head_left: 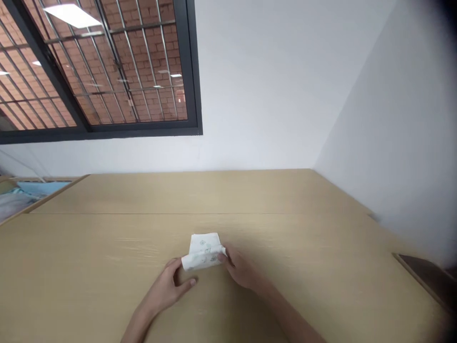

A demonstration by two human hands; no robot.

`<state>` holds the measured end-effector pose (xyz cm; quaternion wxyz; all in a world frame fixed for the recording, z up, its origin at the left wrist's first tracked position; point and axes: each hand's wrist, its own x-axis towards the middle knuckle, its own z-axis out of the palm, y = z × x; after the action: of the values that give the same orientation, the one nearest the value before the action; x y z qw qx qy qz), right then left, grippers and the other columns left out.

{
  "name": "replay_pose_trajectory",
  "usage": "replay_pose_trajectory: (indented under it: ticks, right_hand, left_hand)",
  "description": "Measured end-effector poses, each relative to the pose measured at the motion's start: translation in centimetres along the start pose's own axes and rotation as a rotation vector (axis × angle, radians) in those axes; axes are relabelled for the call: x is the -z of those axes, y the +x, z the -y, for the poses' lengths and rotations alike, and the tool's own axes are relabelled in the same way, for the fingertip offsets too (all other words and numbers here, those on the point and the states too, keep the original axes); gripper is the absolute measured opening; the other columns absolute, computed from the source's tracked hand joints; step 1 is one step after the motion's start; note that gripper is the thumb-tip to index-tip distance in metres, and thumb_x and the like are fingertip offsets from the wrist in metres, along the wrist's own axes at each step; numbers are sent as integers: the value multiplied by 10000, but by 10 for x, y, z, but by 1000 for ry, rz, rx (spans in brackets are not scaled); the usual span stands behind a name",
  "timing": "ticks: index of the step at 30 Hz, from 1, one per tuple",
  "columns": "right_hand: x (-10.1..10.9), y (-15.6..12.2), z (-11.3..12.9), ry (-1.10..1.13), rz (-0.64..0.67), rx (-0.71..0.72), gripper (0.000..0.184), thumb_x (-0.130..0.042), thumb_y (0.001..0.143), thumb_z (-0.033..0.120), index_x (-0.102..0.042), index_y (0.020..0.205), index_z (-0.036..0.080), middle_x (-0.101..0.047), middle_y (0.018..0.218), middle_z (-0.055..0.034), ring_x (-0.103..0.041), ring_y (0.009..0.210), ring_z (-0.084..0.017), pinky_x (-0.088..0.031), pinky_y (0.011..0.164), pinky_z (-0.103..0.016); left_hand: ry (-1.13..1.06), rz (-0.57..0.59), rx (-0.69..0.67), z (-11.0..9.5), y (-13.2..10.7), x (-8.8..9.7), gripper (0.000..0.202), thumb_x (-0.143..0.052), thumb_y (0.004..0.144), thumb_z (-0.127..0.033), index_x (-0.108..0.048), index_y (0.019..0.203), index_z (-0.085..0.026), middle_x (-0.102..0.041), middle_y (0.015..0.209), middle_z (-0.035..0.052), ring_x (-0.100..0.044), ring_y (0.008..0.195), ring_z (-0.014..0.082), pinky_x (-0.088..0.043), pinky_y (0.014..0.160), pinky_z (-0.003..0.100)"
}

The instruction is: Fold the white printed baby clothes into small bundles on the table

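Note:
A small white piece with faint green prints (pixel 204 252) lies on the wooden surface at the lower middle. It looks like a folded diaper, though its kind is not certain. Its front part is rolled or folded over, while the back part lies flat. At the right end my right hand (pixel 241 269) pinches it, thumb on top and fingers partly hidden. My left hand (pixel 167 286) rests at its left end, the fingertips touching or just behind it. The left thumb stands well apart from the fingers, with nothing gripped between them.
A wide light-wood tabletop (pixel 107 267) with a seam across it reaches the white wall (pixel 257 95). A dark-framed barred window (pixel 194 71) is at upper left. Blue and white soft material (pixel 39 188) lies beyond the left edge. A dark recess (pixel 424 274) sits at right.

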<state>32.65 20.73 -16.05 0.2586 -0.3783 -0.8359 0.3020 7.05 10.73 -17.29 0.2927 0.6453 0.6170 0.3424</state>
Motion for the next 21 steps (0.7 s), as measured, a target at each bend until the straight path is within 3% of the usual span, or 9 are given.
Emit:
replay_pose_trajectory:
  ticks: [3, 6, 8, 14, 18, 21]
  right_hand:
    - [-8, 4, -3, 33, -29, -67, 364, -351, 1033, 442, -656, 1090, 253, -730, 986, -85, -694, 908, -304, -565, 784, -408]
    - [-14, 10, -7, 14, -92, -106, 396, -321, 1037, 474, -624, 1155, 247, -721, 992, -76, -688, 904, -284, -566, 790, -400]
    - [-16, 17, -10, 8, -99, -100, 401, -307, 1042, 457, -605, 1191, 234, -716, 1020, -76, -684, 920, -277, -569, 791, -392]
    - [-30, 42, -22, -168, -198, -159, 346, -410, 971, 307, -587, 1245, 190, -657, 1146, -146, -631, 1093, -318, -546, 922, -452]
    - [-42, 46, -8, -310, -345, -183, 406, -369, 982, 250, -529, 1341, 147, -582, 1291, -194, -533, 1244, -331, -449, 1043, -514]
    - [-46, 41, 17, -439, -351, 3, 447, -286, 1031, 248, -491, 1414, 141, -489, 1473, -186, -395, 1409, -312, -328, 1144, -526]
  left_hand:
    - [-50, -20, 7, 0, 14, -5, 448, -494, 953, -540, -627, 1235, -218, -729, 1131, 71, -671, 1040, 253, -532, 942, 392]
    - [74, -23, 26, -7, 30, -7, 475, -363, 999, -531, -584, 1262, -202, -726, 1151, 90, -679, 1037, 240, -537, 900, 356]
    - [186, -43, 68, -9, 41, -7, 450, -335, 1004, -496, -577, 1237, -197, -728, 1136, 105, -688, 1009, 248, -534, 863, 359]
    - [481, -204, 168, -6, 59, -22, 271, -417, 944, -335, -606, 991, -147, -701, 807, 148, -683, 813, 322, -487, 810, 471]
    - [585, -347, 97, -9, 59, -34, 295, -423, 926, -262, -555, 1130, -96, -664, 1007, 203, -635, 990, 350, -474, 875, 513]
    - [593, -376, -79, -8, 59, -40, 388, -367, 939, -165, -472, 1305, -91, -586, 1256, 222, -563, 1180, 321, -451, 992, 513]
